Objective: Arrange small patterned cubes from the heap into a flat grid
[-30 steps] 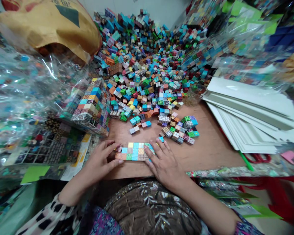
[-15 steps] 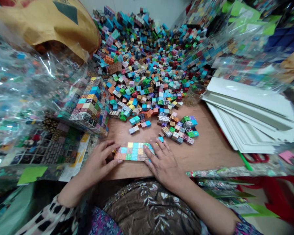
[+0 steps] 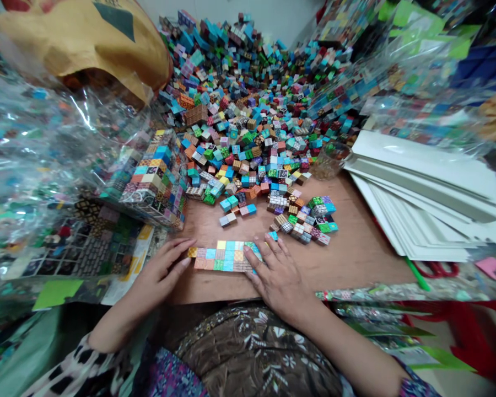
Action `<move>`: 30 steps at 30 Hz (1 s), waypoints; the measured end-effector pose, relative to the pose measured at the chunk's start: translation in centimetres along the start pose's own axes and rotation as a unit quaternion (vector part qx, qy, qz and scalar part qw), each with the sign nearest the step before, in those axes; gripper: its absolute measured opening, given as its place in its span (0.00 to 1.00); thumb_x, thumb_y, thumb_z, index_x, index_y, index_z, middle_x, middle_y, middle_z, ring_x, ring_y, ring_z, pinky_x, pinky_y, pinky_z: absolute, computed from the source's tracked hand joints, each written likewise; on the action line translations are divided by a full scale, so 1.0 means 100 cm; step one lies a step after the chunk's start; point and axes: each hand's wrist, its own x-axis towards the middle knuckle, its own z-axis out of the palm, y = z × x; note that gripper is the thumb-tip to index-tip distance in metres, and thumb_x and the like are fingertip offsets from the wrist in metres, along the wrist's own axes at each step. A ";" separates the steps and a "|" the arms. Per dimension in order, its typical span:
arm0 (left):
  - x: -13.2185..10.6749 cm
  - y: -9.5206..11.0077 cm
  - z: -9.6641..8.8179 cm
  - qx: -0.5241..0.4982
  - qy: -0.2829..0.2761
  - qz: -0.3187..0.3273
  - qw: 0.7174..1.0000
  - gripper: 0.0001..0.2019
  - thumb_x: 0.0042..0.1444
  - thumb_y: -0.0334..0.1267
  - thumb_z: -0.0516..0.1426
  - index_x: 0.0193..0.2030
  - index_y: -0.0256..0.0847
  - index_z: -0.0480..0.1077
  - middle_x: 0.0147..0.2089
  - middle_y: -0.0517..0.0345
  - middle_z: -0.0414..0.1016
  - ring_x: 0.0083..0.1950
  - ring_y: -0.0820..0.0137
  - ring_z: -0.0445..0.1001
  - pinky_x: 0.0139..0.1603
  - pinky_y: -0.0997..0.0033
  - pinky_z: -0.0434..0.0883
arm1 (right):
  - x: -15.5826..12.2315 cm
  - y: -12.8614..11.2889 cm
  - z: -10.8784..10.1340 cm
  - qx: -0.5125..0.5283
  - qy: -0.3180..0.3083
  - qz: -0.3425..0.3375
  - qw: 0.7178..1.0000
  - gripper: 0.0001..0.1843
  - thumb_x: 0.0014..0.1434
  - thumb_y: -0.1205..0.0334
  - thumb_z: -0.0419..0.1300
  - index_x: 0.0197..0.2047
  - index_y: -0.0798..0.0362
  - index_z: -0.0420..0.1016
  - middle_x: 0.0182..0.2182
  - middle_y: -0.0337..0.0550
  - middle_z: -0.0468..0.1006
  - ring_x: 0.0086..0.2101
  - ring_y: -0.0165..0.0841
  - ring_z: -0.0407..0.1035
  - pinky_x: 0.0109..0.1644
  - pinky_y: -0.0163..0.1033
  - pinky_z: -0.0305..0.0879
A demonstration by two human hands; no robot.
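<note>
At the near edge of the wooden table lies a flat block of small coloured cubes, between both hands; the left hand rests at its left end, fingers stretched out and close together, tips touching the cubes; the right hand lies flat at its right end, fingers spread; beyond sit a small cluster of cubes, a big heap of loose cubes and, to the right, stacked white sheets.

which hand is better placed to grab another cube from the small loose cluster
Right, probably. The right hand lies at the block slab's right end, just below the loose cluster. The left hand is at the far left end.
</note>
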 end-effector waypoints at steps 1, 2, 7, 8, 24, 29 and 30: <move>0.000 -0.001 0.000 0.001 0.005 -0.001 1.000 0.21 0.65 0.48 0.48 0.60 0.43 0.68 0.59 0.49 0.70 0.60 0.63 0.70 0.61 0.60 0.69 | 0.000 0.000 0.000 0.000 -0.002 0.000 1.000 0.24 0.69 0.54 0.53 0.64 0.53 0.66 0.63 0.54 0.64 0.65 0.49 0.52 0.67 0.58 0.52; 0.000 -0.003 0.000 0.007 0.011 0.001 1.000 0.21 0.65 0.48 0.49 0.59 0.43 0.69 0.58 0.48 0.71 0.59 0.63 0.70 0.60 0.60 0.69 | 0.000 0.000 0.001 0.000 -0.002 0.000 1.000 0.24 0.69 0.54 0.53 0.64 0.53 0.66 0.63 0.54 0.64 0.65 0.49 0.51 0.67 0.58 0.51; 0.002 -0.006 0.006 0.058 0.044 0.024 0.997 0.19 0.64 0.49 0.50 0.53 0.41 0.73 0.54 0.47 0.73 0.56 0.61 0.73 0.57 0.58 0.72 | -0.001 0.000 0.001 0.003 0.004 0.001 1.000 0.24 0.69 0.54 0.53 0.64 0.53 0.66 0.64 0.54 0.64 0.66 0.49 0.50 0.67 0.57 0.51; 0.003 -0.006 0.006 0.065 0.049 0.030 0.996 0.19 0.64 0.49 0.50 0.52 0.41 0.73 0.53 0.46 0.73 0.55 0.61 0.73 0.56 0.58 0.72 | -0.001 0.000 0.001 0.002 0.003 0.000 1.000 0.24 0.69 0.54 0.53 0.65 0.52 0.66 0.64 0.54 0.64 0.66 0.49 0.50 0.68 0.57 0.51; 0.004 -0.003 0.006 0.105 0.067 0.065 0.990 0.16 0.63 0.48 0.51 0.46 0.38 0.72 0.45 0.47 0.75 0.49 0.61 0.74 0.51 0.58 0.72 | -0.001 0.000 0.003 -0.001 -0.006 0.002 1.000 0.25 0.69 0.53 0.53 0.65 0.51 0.65 0.64 0.53 0.64 0.66 0.48 0.50 0.68 0.57 0.51; 0.005 0.003 0.003 0.065 0.079 -0.013 0.995 0.19 0.60 0.54 0.53 0.42 0.39 0.73 0.39 0.51 0.75 0.40 0.64 0.74 0.40 0.64 0.72 | -0.001 0.000 0.001 0.002 -0.005 0.001 1.000 0.25 0.69 0.53 0.52 0.65 0.52 0.65 0.64 0.54 0.64 0.66 0.49 0.50 0.68 0.57 0.51; 0.005 0.004 0.003 0.052 0.079 -0.039 0.995 0.20 0.59 0.55 0.53 0.42 0.39 0.73 0.38 0.51 0.75 0.39 0.65 0.74 0.38 0.66 0.72 | -0.001 0.000 0.000 0.003 -0.006 0.002 1.000 0.25 0.69 0.53 0.52 0.65 0.53 0.66 0.64 0.55 0.64 0.66 0.49 0.51 0.68 0.57 0.52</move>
